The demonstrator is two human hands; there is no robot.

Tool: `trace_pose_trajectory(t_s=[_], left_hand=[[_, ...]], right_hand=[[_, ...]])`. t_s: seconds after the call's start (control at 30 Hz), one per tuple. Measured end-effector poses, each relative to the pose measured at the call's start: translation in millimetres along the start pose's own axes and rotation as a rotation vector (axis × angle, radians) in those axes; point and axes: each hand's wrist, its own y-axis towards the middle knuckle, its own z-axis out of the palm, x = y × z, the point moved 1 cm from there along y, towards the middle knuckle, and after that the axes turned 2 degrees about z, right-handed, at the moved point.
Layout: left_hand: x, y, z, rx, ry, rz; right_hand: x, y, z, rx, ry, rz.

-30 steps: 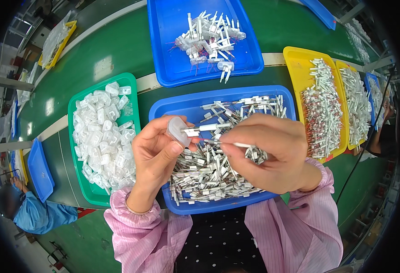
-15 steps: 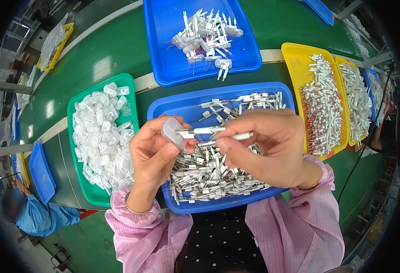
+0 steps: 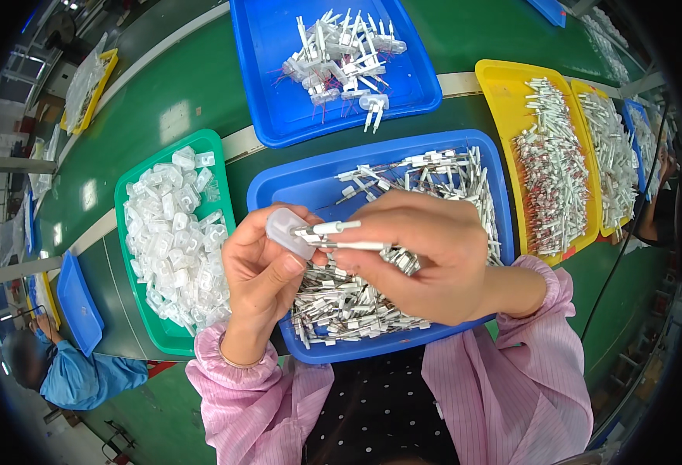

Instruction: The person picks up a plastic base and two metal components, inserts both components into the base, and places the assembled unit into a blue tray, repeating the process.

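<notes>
My left hand [image 3: 257,270] is closed round a translucent plastic housing [image 3: 283,229], pinched between thumb and fingers. A white-sleeved metal pin [image 3: 336,227] sticks out of the housing's right end. Beside it, a second white-sleeved pin [image 3: 366,246] points at the same end, and my right hand [image 3: 434,256] pinches it. Whether this pin is seated in the housing I cannot tell. Both hands are above a blue tray [image 3: 294,186] heaped with many loose white-sleeved pins [image 3: 356,310]. My right fingers hide part of that heap.
At left stands a green tray [image 3: 225,205] of translucent housings [image 3: 174,248]. A farther blue tray [image 3: 267,101] holds housings fitted with pins [image 3: 341,58]. Yellow trays [image 3: 500,81] of pins stand at right. A co-worker in a blue sleeve [image 3: 85,376] is at far left.
My right hand has moved left, bringing its pin up to the housing. The housing in my left hand has shifted slightly left and tilted.
</notes>
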Motion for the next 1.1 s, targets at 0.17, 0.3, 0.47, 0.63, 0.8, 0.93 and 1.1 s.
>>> trace_pose_trajectory(t_s=[0.17, 0.3, 0.47, 0.63, 0.8, 0.93, 1.1], left_hand=[[2.5, -0.4, 1.5, -0.017, 0.013, -0.005], [6.2, -0.1, 1.9, 0.001, 0.014, 0.013], [8.9, -2.0, -3.7, -0.001, 0.036, 0.016], [7.9, -3.3, -6.1, 0.004, 0.132, 0.128], [-9.4, 6.3, -8.8, 0.104, 0.318, 0.153], [-55.3, 31.9, -41.0, -0.175, 1.653, 0.448], [-61.1, 35.6, -92.2, -0.252, 2.432, 0.280]], right_hand=[[-14.9, -0.7, 1.6, 0.030, 0.091, 0.098], [-15.1, 0.3, 5.4, 0.071, 0.398, 0.368], [-19.6, -1.3, 10.1, 0.070, 0.104, 0.083], [-26.4, -6.8, 13.8, 0.077, -0.029, -0.074], [-21.0, 4.6, 7.7, 0.167, -0.085, 0.032], [-46.0, 52.1, -4.2, 0.146, 0.015, 0.371], [-94.8, 144.6, -17.3, 0.371, -0.526, 0.325]])
